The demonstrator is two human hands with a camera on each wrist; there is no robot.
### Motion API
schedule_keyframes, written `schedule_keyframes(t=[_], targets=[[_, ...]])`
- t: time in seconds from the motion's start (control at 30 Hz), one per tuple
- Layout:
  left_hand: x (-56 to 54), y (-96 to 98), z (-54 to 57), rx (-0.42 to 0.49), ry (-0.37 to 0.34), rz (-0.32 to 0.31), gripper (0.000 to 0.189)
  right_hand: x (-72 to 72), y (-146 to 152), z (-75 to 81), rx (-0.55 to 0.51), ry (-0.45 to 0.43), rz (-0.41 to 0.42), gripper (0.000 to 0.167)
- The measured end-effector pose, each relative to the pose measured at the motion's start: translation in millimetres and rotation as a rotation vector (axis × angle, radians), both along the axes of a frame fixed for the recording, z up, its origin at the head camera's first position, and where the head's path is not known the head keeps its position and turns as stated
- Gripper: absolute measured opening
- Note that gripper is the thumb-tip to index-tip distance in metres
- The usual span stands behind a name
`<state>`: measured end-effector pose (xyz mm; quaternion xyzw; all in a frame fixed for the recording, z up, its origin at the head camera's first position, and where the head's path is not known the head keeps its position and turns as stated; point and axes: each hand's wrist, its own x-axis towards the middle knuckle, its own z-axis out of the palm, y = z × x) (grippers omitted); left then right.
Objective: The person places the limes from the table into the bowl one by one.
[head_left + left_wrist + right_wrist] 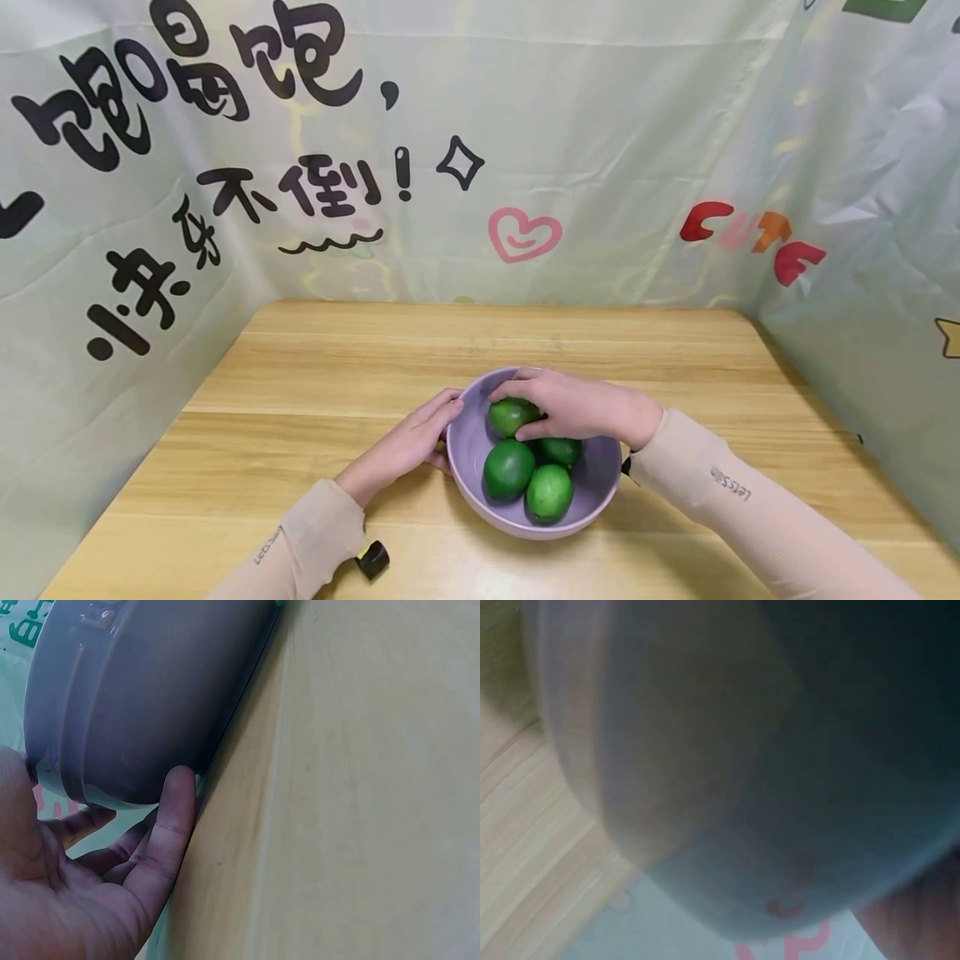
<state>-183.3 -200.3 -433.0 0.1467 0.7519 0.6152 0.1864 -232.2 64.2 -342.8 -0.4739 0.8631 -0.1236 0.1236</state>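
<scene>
A purple bowl (471, 467) stands on the table with several green limes inside. My left hand (408, 442) holds the bowl at its left side, fingertips at the rim; in the left wrist view, fingers (172, 817) lie against its outer wall. My right hand (573, 404) reaches into the bowl from the right and grips a lime (510, 415) between thumb and fingers, at the far side. Below it sit a dark lime (508, 469), a brighter lime (550, 493) and another lime (561, 452) partly covered by the hand. The right wrist view is mostly filled by the bowl's blurred wall (667, 750).
The wooden table (315, 358) runs back to a printed cloth (622, 150) that rises behind and at both sides. A small black item (372, 560) shows beside the left sleeve (322, 533).
</scene>
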Motion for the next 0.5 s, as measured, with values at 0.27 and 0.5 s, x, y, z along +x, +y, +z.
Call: schedule_keyframes(t=[0.27, 0.5], targets=[[0.3, -1.5, -0.8, 0.000, -0.002, -0.003, 0.051, 3.0, 1.7, 2.7, 0.002, -0.030, -0.004, 0.050], [0.3, -2.9, -1.2, 0.008, -0.019, -0.011, 0.051, 4.4, 13.3, 5.9, -0.066, -0.033, 0.013, 0.049]])
